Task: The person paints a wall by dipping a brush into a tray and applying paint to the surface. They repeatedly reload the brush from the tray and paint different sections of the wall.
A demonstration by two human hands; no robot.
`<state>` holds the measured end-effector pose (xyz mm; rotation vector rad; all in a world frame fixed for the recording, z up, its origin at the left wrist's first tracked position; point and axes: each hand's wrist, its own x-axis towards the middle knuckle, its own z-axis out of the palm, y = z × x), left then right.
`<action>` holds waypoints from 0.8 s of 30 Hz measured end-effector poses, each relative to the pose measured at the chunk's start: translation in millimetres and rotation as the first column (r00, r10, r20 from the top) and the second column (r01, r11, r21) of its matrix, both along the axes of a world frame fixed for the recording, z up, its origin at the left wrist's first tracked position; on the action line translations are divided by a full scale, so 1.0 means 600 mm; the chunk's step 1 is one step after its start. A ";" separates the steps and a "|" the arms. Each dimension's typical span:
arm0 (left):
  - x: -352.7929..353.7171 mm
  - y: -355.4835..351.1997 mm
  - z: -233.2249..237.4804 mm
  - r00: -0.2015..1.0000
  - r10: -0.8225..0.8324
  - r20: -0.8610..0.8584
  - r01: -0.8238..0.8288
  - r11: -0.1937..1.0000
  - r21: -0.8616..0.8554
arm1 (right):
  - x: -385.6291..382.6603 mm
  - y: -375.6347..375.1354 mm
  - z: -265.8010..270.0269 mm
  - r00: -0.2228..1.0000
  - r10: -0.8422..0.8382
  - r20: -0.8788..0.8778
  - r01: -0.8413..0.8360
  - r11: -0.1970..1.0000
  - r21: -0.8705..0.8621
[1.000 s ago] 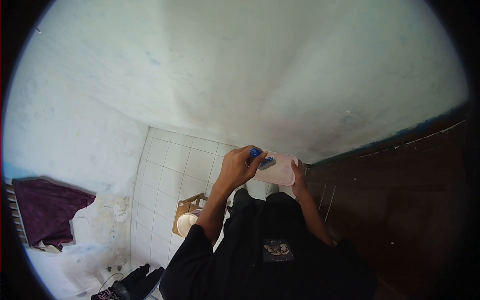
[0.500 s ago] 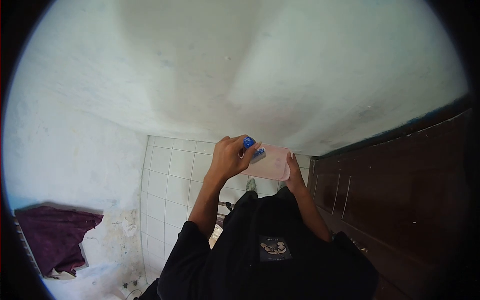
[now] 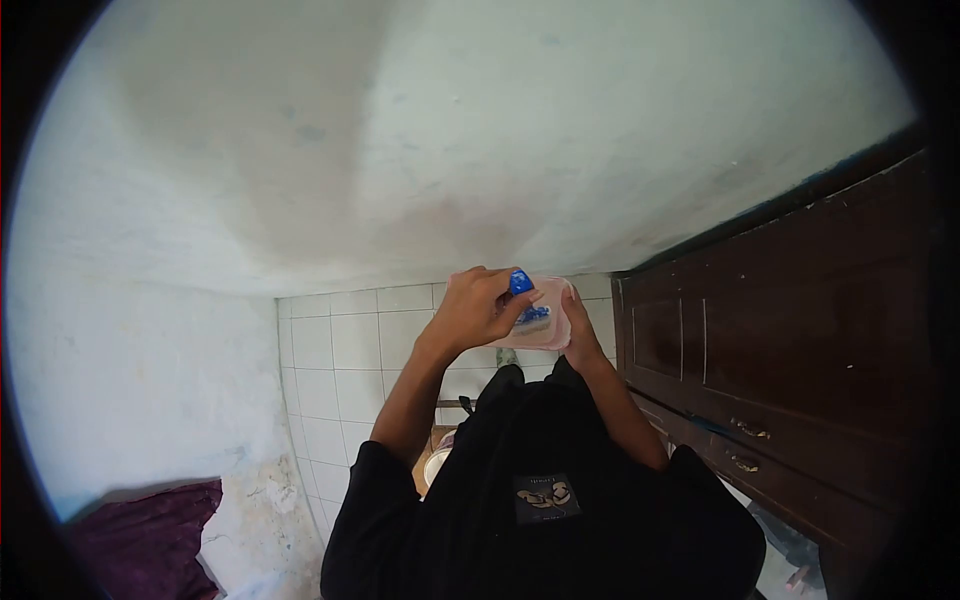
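My left hand (image 3: pixel 472 312) is closed around the blue grip of a scrub brush (image 3: pixel 521 281). The brush's pale bristles rest on or just over the inner face of a shallow, light pink plastic container (image 3: pixel 556 294). My right hand (image 3: pixel 582 335) grips the container's right edge, thumb at the rim and the other fingers mostly hidden beneath it. The container is held in front of my body, above the floor, and my left hand covers its left part.
A pale wall (image 3: pixel 450 150) rises close in front of me. On the right stands dark brown wooden furniture (image 3: pixel 800 310) with metal handles. White floor tiles (image 3: pixel 355 340) lie below. A purple cloth (image 3: pixel 150 540) hangs at lower left, and a white bucket-like vessel (image 3: pixel 436 464) sits beside me.
My left hand has moved the brush rightward across the container, closer to my right hand. The head view has shifted, showing more of the brown furniture and its handles.
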<state>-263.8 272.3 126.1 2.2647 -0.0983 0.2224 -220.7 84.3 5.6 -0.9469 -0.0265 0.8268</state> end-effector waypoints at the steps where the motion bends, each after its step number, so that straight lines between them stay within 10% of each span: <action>1: 0.002 -0.003 -0.003 0.999 -0.029 -0.019 0.028 1.000 -0.008 | 0.000 0.001 0.001 1.000 -0.003 -0.004 0.003 1.000 0.004; 17: -0.004 -0.004 0.025 0.992 0.016 0.126 -0.025 0.997 0.073 | 0.011 0.007 0.036 0.996 0.001 0.087 0.002 0.999 -0.037; 20: -0.021 0.000 0.042 0.960 0.144 0.239 -0.148 0.989 -0.003 | 0.016 0.001 0.027 0.999 -0.014 0.032 0.014 1.000 0.005; 24: -0.053 -0.010 0.030 0.820 0.569 -0.070 -0.558 0.764 -0.325 | 0.031 -0.006 0.021 0.990 -0.138 0.027 0.139 0.989 -0.040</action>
